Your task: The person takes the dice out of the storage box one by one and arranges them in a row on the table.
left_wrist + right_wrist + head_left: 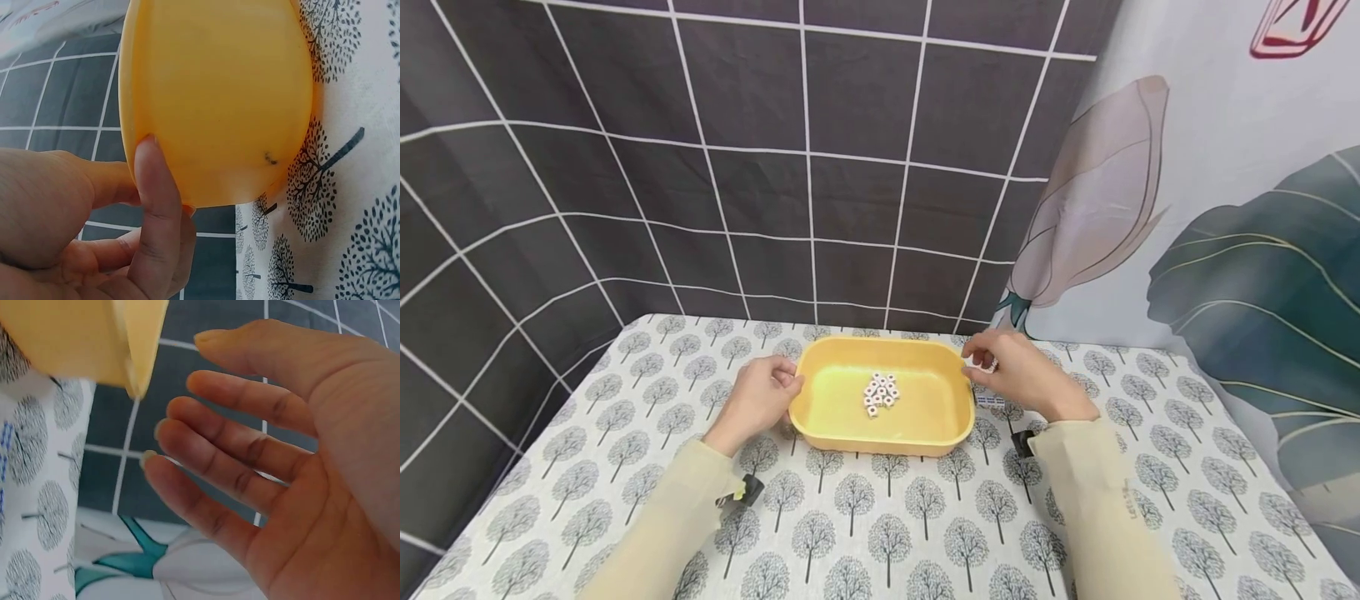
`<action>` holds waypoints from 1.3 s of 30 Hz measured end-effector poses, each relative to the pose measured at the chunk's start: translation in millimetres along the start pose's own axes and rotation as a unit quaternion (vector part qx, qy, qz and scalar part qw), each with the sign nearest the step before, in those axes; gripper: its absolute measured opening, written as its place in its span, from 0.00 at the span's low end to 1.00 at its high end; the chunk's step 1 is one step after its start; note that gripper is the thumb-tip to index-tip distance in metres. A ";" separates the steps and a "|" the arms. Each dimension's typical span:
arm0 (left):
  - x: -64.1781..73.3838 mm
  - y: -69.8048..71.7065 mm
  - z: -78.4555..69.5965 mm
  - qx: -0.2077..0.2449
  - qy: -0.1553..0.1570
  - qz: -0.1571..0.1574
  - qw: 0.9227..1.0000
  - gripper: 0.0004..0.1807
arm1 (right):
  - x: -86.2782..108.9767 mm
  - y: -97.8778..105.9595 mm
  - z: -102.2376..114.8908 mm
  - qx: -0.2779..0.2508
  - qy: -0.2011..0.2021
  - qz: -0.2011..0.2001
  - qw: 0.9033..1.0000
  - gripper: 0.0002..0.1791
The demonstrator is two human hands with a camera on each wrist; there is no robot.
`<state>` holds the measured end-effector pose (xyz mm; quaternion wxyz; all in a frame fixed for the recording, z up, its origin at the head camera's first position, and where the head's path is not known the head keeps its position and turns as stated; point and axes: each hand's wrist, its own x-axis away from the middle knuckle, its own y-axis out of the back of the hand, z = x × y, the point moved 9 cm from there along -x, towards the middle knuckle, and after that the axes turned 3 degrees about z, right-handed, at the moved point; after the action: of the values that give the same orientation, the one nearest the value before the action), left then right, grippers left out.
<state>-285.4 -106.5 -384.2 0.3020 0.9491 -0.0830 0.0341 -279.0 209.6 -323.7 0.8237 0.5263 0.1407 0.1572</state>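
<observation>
A yellow oblong tub (842,426) is between my two hands, with several small white cube-like pieces (880,390) with dark centres clustered on its floor. My left hand (760,396) grips the tub's left rim. In the left wrist view, its thumb (159,200) lies against the outer wall, other fingers curling around the rim. At the tub's right end, my right hand (1018,371) is near the rim. The right wrist view shows its fingers (212,453) loosely spread, apart from the tub's edge (134,381), with nothing in the palm.
A white cloth printed with grey trees (887,542) covers the table. Behind it hangs a dark curtain with a white grid (857,196); at right is a pale curtain with leaf and petal prints (1105,192). A small blue-marked patch (988,401) lies under the right hand.
</observation>
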 end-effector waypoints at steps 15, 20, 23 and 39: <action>-1.1 2.0 1.3 -0.001 0.000 0.003 1.000 0.14 | -18.9 -36.8 35.6 -0.005 0.039 0.010 0.999 0.12; -2.0 1.5 2.7 0.001 0.006 0.006 1.000 0.15 | -23.5 -48.5 42.9 -0.006 0.050 0.006 0.999 0.10; -1.8 1.6 2.6 0.004 0.008 0.006 1.000 0.15 | -26.1 -56.0 46.6 -0.007 0.057 0.006 0.998 0.09; -2.8 2.4 4.7 0.014 0.010 0.007 1.000 0.15 | -36.8 -96.0 59.0 0.000 0.058 0.064 0.996 0.08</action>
<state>-288.5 -110.7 -387.0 0.2897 0.9521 -0.0861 0.0466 -278.4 108.0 -384.7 0.8027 0.5238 0.1546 0.2396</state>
